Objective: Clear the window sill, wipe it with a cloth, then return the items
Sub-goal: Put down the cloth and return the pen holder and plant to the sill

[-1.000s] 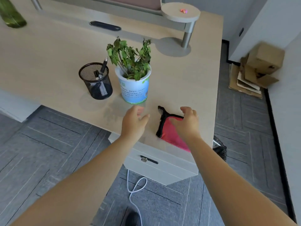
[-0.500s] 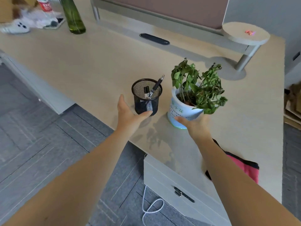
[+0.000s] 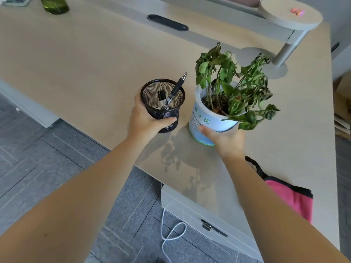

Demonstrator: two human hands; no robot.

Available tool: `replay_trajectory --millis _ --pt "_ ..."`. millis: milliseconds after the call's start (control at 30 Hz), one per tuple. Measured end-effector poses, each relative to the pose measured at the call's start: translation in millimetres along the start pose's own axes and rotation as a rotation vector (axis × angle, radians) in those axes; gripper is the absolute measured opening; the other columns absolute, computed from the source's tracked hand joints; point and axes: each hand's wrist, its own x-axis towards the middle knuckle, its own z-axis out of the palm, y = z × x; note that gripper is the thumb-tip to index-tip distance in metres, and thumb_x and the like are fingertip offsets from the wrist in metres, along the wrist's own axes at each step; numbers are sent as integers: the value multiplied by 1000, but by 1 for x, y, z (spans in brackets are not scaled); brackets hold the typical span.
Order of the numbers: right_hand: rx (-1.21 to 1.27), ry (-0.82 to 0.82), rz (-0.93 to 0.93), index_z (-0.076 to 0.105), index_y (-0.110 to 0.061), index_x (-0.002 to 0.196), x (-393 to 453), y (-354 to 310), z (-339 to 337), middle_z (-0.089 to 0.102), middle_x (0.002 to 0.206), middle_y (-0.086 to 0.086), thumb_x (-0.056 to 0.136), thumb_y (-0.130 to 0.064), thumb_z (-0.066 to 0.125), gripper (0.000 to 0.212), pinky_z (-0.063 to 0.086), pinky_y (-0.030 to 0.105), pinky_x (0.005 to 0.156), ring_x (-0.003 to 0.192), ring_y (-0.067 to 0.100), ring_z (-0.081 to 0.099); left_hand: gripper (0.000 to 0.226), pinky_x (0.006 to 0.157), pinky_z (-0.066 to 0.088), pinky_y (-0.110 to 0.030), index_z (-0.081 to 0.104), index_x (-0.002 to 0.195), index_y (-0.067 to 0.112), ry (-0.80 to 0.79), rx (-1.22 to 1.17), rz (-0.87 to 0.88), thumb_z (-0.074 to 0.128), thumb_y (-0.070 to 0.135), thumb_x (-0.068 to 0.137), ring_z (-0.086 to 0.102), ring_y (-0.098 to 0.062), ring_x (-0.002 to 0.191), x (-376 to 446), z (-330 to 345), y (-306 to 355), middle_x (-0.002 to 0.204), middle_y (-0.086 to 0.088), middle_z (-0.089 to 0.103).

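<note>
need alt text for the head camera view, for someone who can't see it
A person's left hand grips a black mesh pen holder while the right hand holds a white potted plant, both on a light wooden desk. A pink cloth lies near the desk's edge.

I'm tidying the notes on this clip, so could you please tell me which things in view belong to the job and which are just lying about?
Job:
mesh pen holder, in left hand
potted plant, in right hand
pink cloth

Lying about:
green bottle
white cable
cardboard
</note>
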Motion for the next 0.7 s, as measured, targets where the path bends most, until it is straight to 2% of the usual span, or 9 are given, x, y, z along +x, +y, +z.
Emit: replay_trajectory --millis 67,133,200,267,300,433,567,700 --pt "6 22 11 48 -16 127 1 3 4 62 121 1 32 -56 83 109 50 37 97 111 12 60 103 102 42 -40 37 123 21 10 12 7 77 44 31 55 -19 114 -1 1 1 115 5 57" --pt "15 56 10 49 -16 126 -1 4 6 62 121 0 29 -61 82 112 51 32 96 111 12 60 98 98 42 -32 40 119 18 18 8 27 80 38 32 56 -19 110 -3 3 3 109 6 56" --pt "30 117 -21 41 -13 130 -4 1 6 56 126 2 36 -46 87 109 46 16 97 115 14 56 90 94 42 -28 42 118 14 7 -12 44 81 28 38 56 -16 105 -7 4 5 107 5 56" --pt "47 166 -56 34 -5 131 -3 2 3 50 128 5 47 -19 90 102 38 -3 86 116 15 51 86 93 44 -29 44 117 15 -11 -23 46 80 25 40 57 -15 103 -13 4 7 107 4 58" --pt "54 178 -66 32 -3 131 -3 1 0 49 127 7 50 -11 89 99 35 -7 81 115 16 50 86 92 45 -30 44 116 15 -21 -26 47 81 26 39 58 -15 102 -15 4 9 107 4 58" --pt "58 190 -79 30 -3 132 -11 -5 -15 44 117 -2 52 -9 87 98 32 -11 69 106 11 46 80 87 41 -25 44 110 18 -69 -22 71 80 25 39 56 -13 100 -30 9 24 104 6 57" --pt "76 249 -79 29 -3 132 -27 -20 -54 45 115 -3 53 -7 87 98 36 -9 69 104 12 48 80 81 40 -18 45 112 12 -130 -19 114 82 20 42 54 -10 96 -49 25 54 99 11 54" --pt "52 328 -104 30 -4 132 -47 -37 -120 46 114 -3 53 -8 87 97 36 -7 69 102 11 48 77 83 39 -20 45 109 15 -229 -27 161 83 21 41 54 -11 96 -76 61 94 102 7 56"
